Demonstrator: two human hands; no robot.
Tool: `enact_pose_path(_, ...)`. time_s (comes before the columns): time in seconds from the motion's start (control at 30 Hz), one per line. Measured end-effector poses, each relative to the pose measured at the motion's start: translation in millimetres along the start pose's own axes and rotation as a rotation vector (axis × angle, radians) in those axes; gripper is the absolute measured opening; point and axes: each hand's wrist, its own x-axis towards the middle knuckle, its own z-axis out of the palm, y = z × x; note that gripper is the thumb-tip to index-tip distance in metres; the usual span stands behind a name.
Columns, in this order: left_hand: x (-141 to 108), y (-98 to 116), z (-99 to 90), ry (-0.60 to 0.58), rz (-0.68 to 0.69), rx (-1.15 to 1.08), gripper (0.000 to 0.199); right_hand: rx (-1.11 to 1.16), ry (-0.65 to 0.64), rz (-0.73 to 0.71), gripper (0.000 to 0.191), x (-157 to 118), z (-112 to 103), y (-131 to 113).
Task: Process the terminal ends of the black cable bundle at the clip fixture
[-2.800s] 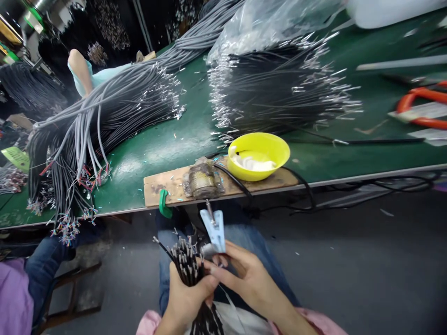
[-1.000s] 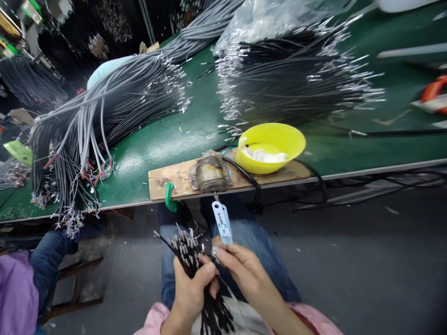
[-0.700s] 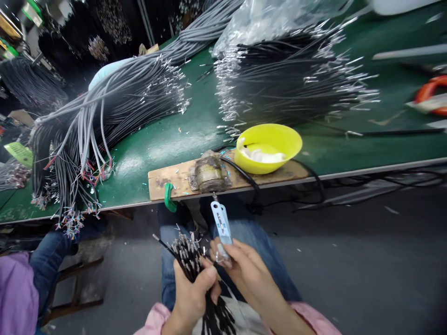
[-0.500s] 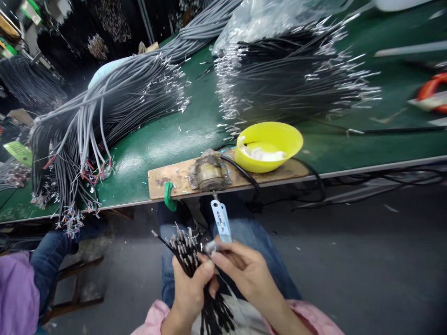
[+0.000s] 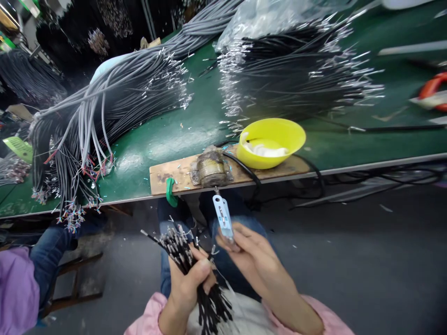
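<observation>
My left hand [image 5: 190, 279] is closed round a bundle of short black cables [image 5: 179, 249] whose silvery stripped ends point up and away from me. To its right, my right hand [image 5: 251, 256] pinches the lower end of a light blue clip [image 5: 222, 216]. That clip hangs by its upper end from a small motor-like device [image 5: 211, 168] covered in worn tape. The device sits on a wooden board [image 5: 160, 179] at the table edge. A thin pale strand trails below, between my hands.
A yellow bowl [image 5: 270, 160] with white material stands on the board, beside a green clamp [image 5: 170, 193]. Cable piles [image 5: 286, 79] and grey cables [image 5: 101, 88] lie on the green table [image 5: 167, 135]. A person's purple sleeve [image 5: 19, 284] shows at left.
My right hand has moved away from the bundle, up and right to the clip's lower end. The small silvery thing near its fingertips no longer shows clearly. My left hand still holds the cables.
</observation>
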Motion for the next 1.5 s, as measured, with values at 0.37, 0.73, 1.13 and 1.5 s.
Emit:
enact_pose_path(0.37, 5.8, 17.0, 12.6, 0.007, 0.088, 0.152, 0.043, -0.658, -0.069, -0.631, 0.015, -8.8, 8.2, -0.3)
enact_pose_path(0.73, -1.7, 1.4, 3.0, 0.06, -0.019, -0.017, 0.035, -0.274, -0.014, -0.3, 0.022, -1.3, 9.7, -5.8)
enact_pose_path(1.13, -1.2, -1.7, 1.6, 0.135, -0.014, 0.072, 0.036, -0.986, -0.196, -1.159, 0.017, -11.6, 13.3, -11.5)
enact_pose_path(1.5, 3.7, -1.1, 2.4, 0.057, -0.022, 0.079, 0.034, -0.56, -0.111, -0.393, 0.024, -8.2, 2.4, -7.0)
